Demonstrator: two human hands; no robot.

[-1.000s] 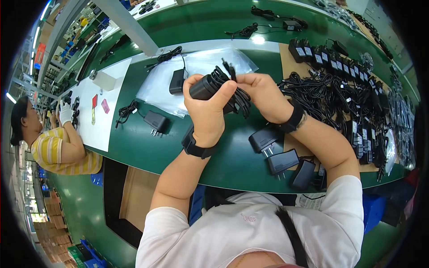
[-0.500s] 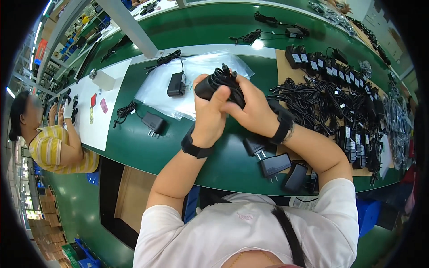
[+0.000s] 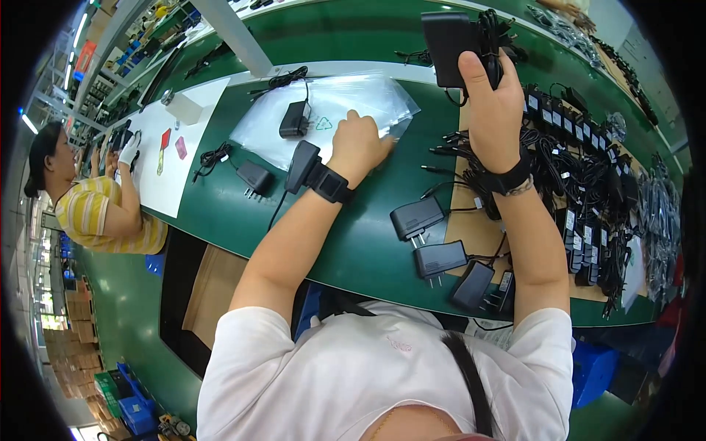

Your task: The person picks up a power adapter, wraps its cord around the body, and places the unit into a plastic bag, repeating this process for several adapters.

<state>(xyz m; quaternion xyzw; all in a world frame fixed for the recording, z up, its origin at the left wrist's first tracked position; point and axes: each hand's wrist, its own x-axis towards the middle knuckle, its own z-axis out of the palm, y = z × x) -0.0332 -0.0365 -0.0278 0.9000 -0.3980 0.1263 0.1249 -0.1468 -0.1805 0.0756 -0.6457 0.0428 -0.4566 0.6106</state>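
My right hand [image 3: 494, 110] is raised on the right, fingers wrapped round a black power adapter [image 3: 447, 50] and its coiled cable. My left hand [image 3: 358, 145] rests at the right edge of a stack of clear plastic bags [image 3: 257, 132], its fingers curled at that edge; the fingertips are partly hidden. On the bags, left of this hand, lies another power adapter [image 3: 294, 120] with its cable tied. A further adapter [image 3: 254, 176] sits on the green table. Each wrist wears a black strap; a black box [image 3: 301, 166] with a cable sits at the left one.
Several adapters [image 3: 418, 219] lie near the table's front edge. On the right, brown cardboard [image 3: 462, 187] bears rows of adapters and tangled cables [image 3: 544, 158]. Bagged items [image 3: 658, 213] are piled beyond. A metal post [image 3: 232, 33] rises behind; a co-worker [image 3: 103, 198] works at far left.
My hands have parted. The right one has moved up and right with the adapter and coiled cable; the left one has let go of it and come down to the plastic bags.
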